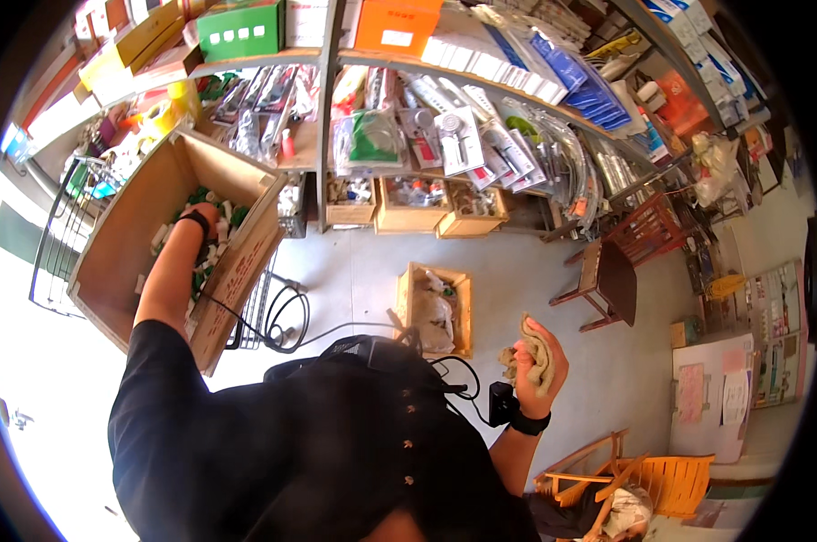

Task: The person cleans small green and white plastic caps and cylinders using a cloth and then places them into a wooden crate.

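My left hand (201, 219) reaches down into a large wooden crate (124, 239) at the left, among several green and white small parts (211, 251); its fingers are buried in them, so its grip is hidden. A black band sits on that wrist. My right hand (539, 357) is raised at the right, closed around a crumpled beige cloth (528, 354). A black wrist strap with a small black device (503, 404) hangs below it. My dark shirt fills the lower middle.
Shelves (445, 72) packed with boxes and bagged hardware run along the top. Small wooden boxes (408, 206) line the shelf foot, and another wooden box (434, 309) stands on the floor. A dark wooden chair (612, 275) is at right, an orange chair (648, 479) below. Black cables (282, 316) loop on the floor.
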`<action>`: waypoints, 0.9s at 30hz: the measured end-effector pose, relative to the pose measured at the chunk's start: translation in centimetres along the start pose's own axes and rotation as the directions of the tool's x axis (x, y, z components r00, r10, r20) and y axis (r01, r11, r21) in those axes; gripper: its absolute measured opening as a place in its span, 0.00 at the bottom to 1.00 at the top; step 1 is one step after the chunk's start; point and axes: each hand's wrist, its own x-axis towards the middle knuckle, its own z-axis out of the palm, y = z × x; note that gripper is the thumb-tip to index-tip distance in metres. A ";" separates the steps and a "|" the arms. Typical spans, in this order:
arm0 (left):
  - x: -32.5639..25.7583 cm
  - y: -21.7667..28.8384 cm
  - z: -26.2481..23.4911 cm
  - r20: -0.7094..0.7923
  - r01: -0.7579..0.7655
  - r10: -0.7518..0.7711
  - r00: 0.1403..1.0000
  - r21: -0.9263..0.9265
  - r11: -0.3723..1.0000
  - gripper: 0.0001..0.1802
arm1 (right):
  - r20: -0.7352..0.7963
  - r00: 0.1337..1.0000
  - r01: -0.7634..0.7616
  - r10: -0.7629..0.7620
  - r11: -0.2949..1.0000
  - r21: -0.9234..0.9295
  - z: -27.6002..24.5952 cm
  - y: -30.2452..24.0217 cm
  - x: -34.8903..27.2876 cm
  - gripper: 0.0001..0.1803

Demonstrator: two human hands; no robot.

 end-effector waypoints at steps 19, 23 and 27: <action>-22.7 23.3 -20.3 -0.719 -0.548 0.483 0.499 -0.694 -0.467 0.42 | 0.142 0.951 0.228 -0.273 0.935 0.273 -1.1 -1.5 5.5 0.16; -24.0 28.9 -19.7 -0.676 -0.404 0.606 0.419 -0.736 -0.543 0.43 | 0.116 0.960 0.179 -0.256 0.876 0.447 -1.3 -1.0 6.2 0.17; -25.3 32.5 -18.2 -0.656 -0.434 0.659 0.368 -0.748 -0.501 0.42 | 0.045 0.964 0.204 -0.261 0.842 0.500 -1.2 -1.0 6.3 0.18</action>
